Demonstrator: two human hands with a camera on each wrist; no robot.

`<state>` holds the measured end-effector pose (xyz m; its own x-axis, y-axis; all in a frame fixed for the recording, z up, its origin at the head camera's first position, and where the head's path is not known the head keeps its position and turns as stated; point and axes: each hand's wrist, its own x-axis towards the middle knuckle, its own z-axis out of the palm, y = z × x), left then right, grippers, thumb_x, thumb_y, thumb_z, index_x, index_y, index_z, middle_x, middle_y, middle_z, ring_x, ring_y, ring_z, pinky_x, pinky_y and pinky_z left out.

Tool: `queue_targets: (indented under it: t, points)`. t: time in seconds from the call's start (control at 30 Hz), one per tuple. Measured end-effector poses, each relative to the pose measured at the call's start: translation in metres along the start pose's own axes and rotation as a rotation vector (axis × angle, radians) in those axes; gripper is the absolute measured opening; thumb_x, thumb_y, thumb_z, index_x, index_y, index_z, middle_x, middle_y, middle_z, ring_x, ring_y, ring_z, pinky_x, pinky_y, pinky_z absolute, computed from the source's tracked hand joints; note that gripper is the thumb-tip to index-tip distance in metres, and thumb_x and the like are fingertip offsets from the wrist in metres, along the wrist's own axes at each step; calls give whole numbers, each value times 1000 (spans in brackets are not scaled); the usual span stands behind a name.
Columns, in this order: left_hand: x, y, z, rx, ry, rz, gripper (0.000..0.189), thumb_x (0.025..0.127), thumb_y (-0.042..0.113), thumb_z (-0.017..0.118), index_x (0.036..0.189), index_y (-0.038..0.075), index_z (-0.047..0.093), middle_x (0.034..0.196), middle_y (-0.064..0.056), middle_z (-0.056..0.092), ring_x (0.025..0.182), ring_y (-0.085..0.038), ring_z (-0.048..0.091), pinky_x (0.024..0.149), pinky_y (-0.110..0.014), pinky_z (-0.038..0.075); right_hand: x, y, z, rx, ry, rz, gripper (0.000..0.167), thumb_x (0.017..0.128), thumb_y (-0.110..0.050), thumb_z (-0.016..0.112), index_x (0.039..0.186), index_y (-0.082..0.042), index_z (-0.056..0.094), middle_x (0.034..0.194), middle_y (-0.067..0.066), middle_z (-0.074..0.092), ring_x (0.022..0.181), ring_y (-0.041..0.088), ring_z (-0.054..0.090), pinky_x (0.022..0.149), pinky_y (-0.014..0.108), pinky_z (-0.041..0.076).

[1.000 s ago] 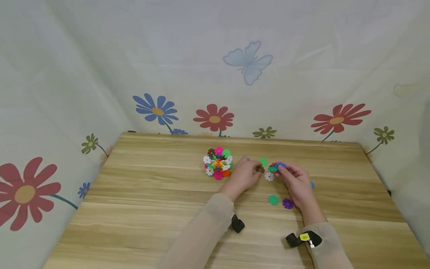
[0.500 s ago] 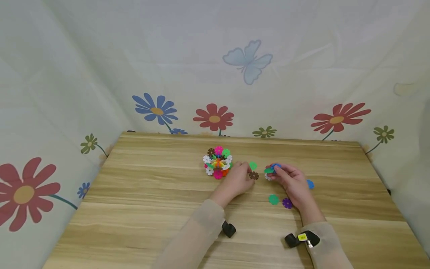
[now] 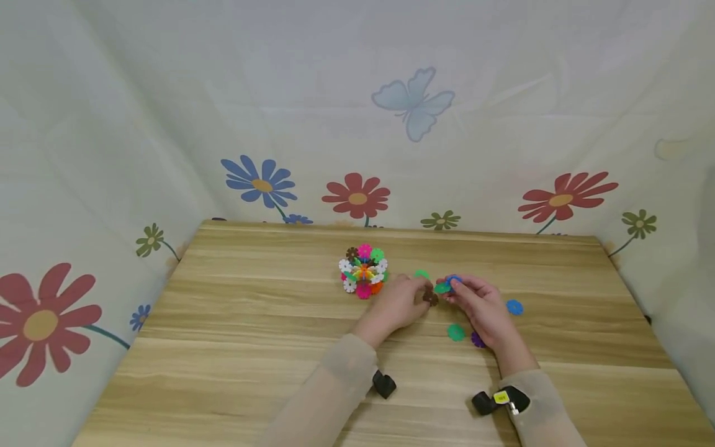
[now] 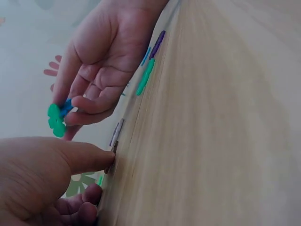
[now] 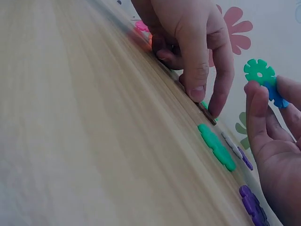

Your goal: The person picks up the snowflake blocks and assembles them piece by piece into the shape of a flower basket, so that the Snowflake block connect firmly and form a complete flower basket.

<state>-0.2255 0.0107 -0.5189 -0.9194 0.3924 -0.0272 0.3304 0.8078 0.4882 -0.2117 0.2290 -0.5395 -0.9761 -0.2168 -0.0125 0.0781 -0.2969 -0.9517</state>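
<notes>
My left hand [image 3: 398,305] is low over the table, its thumb and forefinger at the edges of a brown notched snowflake disc [image 3: 431,298] that lies flat. Just right of it, my right hand [image 3: 485,307] pinches a green snowflake disc [image 5: 258,71] joined to a blue one [image 5: 275,95], raised off the tabletop. A light green disc [image 3: 421,274] lies behind the left fingers, partly hidden. In the right wrist view a white disc [image 5: 233,145] rests on the table beneath the right hand, with a purple edge beside it.
Left of the hands stands a round, many-coloured build of snowflake discs [image 3: 364,271]. Nearer the front lie a green disc [image 3: 456,333] and a purple disc [image 3: 477,339], the latter partly covered by the right hand. A blue disc [image 3: 514,307] lies to the right.
The left hand and brown disc have moved left and nearer the person, then slightly back right. The light green disc has shifted left. The right hand has drifted left with its joined discs.
</notes>
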Motion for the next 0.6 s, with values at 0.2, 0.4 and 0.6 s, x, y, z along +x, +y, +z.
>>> queue_targets:
  t: [0.2,0.4,0.6]
  points:
    - [-2,-2,-4,-49,-66,22,22,98,33,83,114,22,74,100,5,60,87,-12,56,70,-26,49,0,0,0,-20,6,-18,18,113,-14,63,120,-5,78,119,1,82,107,11,76,90,23,61]
    - [-1,-15,-6,-230,-114,67,20,98,25,83,102,16,67,95,6,63,84,-9,56,75,-23,49,0,1,-1,-17,0,-57,22,113,-13,62,123,1,75,121,3,80,105,12,76,91,24,61]
    - [0,-22,-7,-568,12,50,16,102,15,78,116,8,72,96,3,70,81,-7,63,74,-23,55,-1,1,0,-31,8,-99,25,113,-13,62,126,6,72,122,3,80,112,12,75,94,25,61]
